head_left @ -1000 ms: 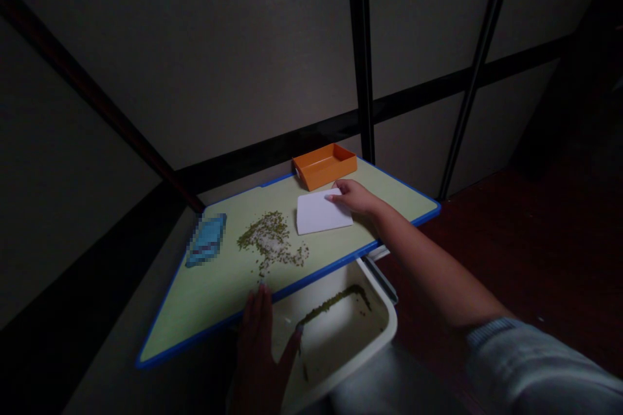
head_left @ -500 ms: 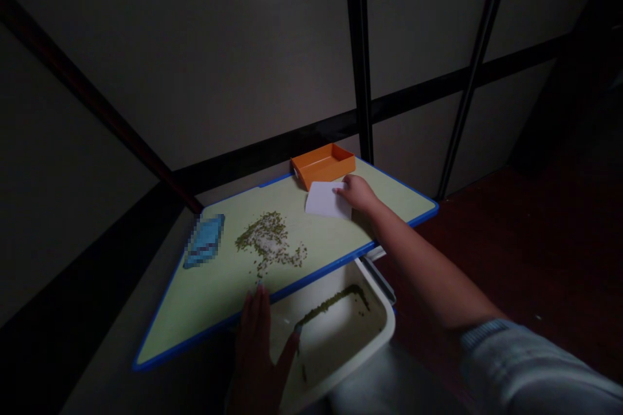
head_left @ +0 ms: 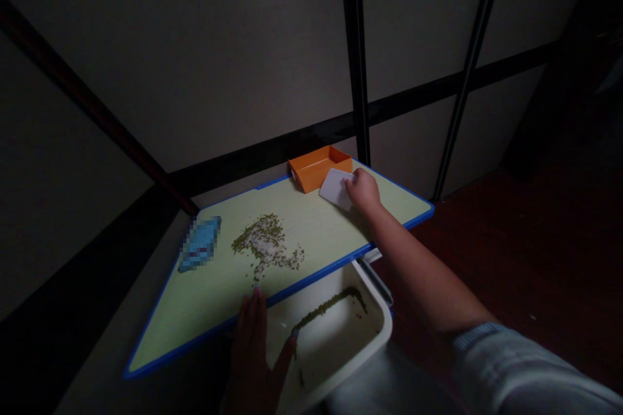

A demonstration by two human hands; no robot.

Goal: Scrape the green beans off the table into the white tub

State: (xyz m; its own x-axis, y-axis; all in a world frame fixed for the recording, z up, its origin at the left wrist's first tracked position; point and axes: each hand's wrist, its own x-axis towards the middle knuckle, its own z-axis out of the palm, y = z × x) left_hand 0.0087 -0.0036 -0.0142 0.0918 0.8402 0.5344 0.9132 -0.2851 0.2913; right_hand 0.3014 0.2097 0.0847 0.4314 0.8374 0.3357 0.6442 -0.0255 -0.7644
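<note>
My right hand point(head_left: 363, 189) grips a white flat card point(head_left: 333, 187), lifted and tilted beside the orange tray point(head_left: 316, 166) at the far side of the pale green board point(head_left: 209, 298). A scatter of small green beans with some white grains point(head_left: 265, 246) lies in the middle of the board. My left hand point(head_left: 253, 347) rests with fingers spread on the rim of a white tub point(head_left: 341, 334) held under the board's near edge, fingertips touching the blue border. A line of green beans lies inside the tub.
A blurred blue packet point(head_left: 198, 245) lies at the board's left corner. Grey wall panels with dark frames point(head_left: 354, 58) stand right behind the board. Dark reddish floor point(head_left: 516, 240) stretches to the right. The room is dim.
My right hand took hold of the white card, lifted it off the board and carried it back toward the orange tray. The left hand stayed on the tub.
</note>
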